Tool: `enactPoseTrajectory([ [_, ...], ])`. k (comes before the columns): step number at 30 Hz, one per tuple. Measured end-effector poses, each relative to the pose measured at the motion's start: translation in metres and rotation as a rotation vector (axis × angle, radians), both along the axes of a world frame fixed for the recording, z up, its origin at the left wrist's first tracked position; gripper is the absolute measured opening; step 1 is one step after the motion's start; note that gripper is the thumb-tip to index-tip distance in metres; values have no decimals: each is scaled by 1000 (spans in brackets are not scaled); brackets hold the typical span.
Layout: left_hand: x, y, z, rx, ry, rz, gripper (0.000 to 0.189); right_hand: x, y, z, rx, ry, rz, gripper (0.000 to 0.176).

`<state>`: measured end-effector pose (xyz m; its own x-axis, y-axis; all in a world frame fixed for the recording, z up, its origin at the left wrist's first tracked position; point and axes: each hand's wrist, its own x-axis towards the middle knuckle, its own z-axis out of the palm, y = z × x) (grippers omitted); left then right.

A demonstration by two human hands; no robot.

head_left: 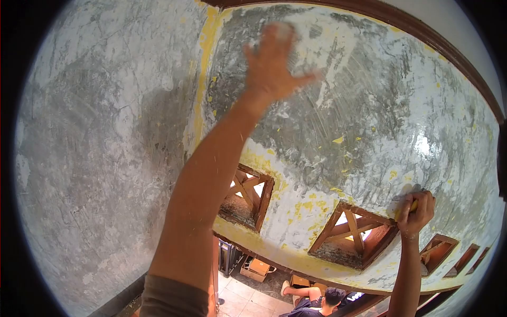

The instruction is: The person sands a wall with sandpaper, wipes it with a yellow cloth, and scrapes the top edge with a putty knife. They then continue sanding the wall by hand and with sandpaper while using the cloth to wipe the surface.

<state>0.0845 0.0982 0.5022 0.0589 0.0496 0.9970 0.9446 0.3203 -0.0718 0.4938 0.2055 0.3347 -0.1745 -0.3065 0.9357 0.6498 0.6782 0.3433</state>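
High on the wall (354, 153), my left hand (269, 68) reaches up with its fingers spread and thumb out to the right. Motion blurs its fingertips, which overlap patchy grey and white plaster. My right hand (417, 214) is lower and to the right, close against the same wall. Its fingers are curled round a small yellow object (413, 205), mostly hidden by the hand; I cannot tell its kind. Yellow flecks of old paint (338, 140) dot the surface between the hands.
Below are wooden-framed vent openings with crossed slats (354, 232). Brown trim (369, 8) runs along the top, and a side wall (105, 132) meets at a yellow-streaked corner. On the tiled floor (245, 296) far below, a person (322, 304) sits near boxes (256, 269).
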Motion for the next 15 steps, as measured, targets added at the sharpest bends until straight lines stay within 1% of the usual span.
enactPoseTrajectory([
  [1, 1, 3, 6, -2, 4, -6, 118, 0, 1, 0, -1, 22, -8, 6],
  [3, 9, 12, 15, 98, -281, -105, 117, -1, 2, 2, 4, 34, -18, 6],
  [4, 28, 14, 0, 122, -125, -58, 115, -1, 1, 0, -1, 35, -16, 6],
  [5, 29, 9, -10, 119, -131, -57, 115, -1, 0, -2, -5, 28, -16, 6],
  [6, 29, 4, -16, -17, 118, -71, 113, 0, -1, -1, -4, 12, -13, 6],
  [8, 24, -4, -14, -281, 645, -98, 111, -2, 1, 1, 8, 17, -15, 6],
  [9, 7, -4, 0, -281, 641, -104, 111, -2, 1, 1, 8, 24, -19, 6],
  [10, -22, -1, 26, -115, 317, -68, 111, -1, 1, 0, 7, 26, -20, 6],
  [11, -38, 3, 41, 53, -1, -26, 111, -1, 1, 1, 8, 23, -20, 6],
  [12, -32, 8, 40, 54, 5, -26, 111, -1, 0, 0, -1, 23, -16, 6],
  [13, -18, 15, 38, 118, -83, 9, 110, -1, 0, 0, -7, 28, -13, 6],
  [14, -4, 17, 28, 174, -177, 46, 109, -2, 1, -1, -10, 35, -14, 6],
  [15, 5, 16, 9, 168, -176, 45, 109, -2, 1, -2, 0, 36, -16, 6],
])
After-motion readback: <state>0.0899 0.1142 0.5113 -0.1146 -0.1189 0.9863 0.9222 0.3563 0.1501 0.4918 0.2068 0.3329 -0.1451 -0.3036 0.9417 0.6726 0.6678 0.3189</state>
